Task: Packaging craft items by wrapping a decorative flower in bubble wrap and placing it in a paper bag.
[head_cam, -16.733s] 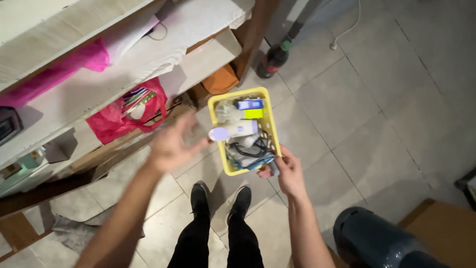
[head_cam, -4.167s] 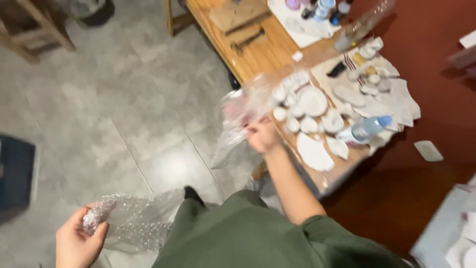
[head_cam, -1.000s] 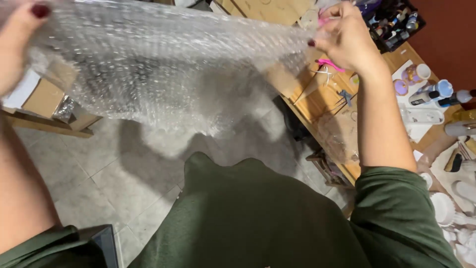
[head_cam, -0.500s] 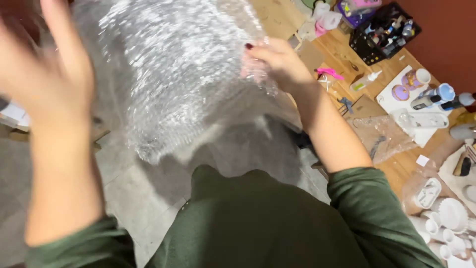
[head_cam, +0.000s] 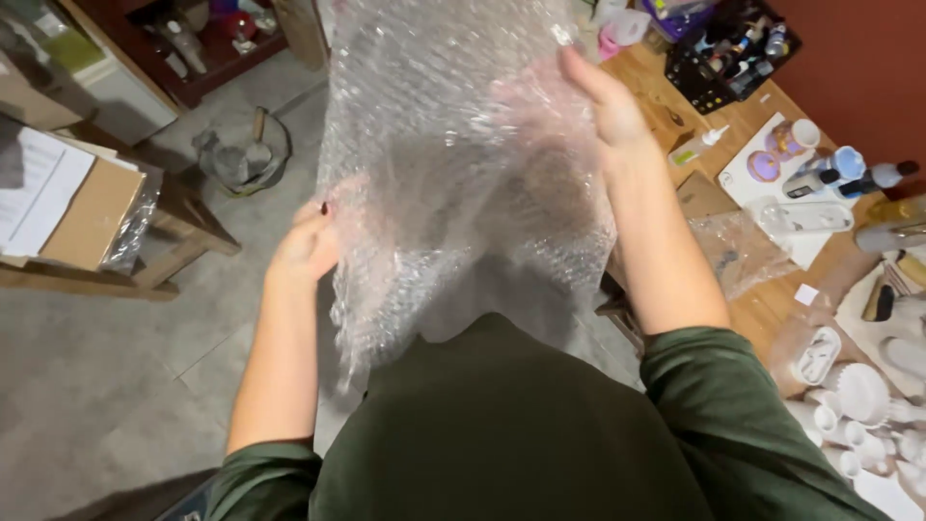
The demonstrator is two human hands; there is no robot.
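A large sheet of clear bubble wrap (head_cam: 453,164) hangs in front of the person's chest, filling the view from twelve o'clock down to the centre. The left hand (head_cam: 307,246) pinches its edge at about nine o'clock, fingers curled onto the plastic. The right hand (head_cam: 603,101) holds the upper edge at about one o'clock, palm against the film with the fingers wrapped behind it. Both hands are closed on the sheet; neither is slack.

The sheet is limp and wide, and it sags between the two holds. The lower part drapes loose towards six o'clock, so it could catch on the person's dark green sleeve (head_cam: 714,386) or fold onto itself and cling. The left hold looks like a light pinch at the very margin; a tug from the other side could pull the film out of those fingers, and the sheet would then swing down to the tiled floor (head_cam: 116,386).

At three o'clock the wooden table (head_cam: 762,299) is crowded: small bottles (head_cam: 839,174), a black rack of paints (head_cam: 733,48), and white ceramic pieces (head_cam: 858,396) near four o'clock. The sheet also blocks much of the person's sight of that side, so a swinging corner or elbow could brush the bottles and tip them. A crumpled piece of clear plastic (head_cam: 738,253) lies just beside the right forearm and could be dragged along.
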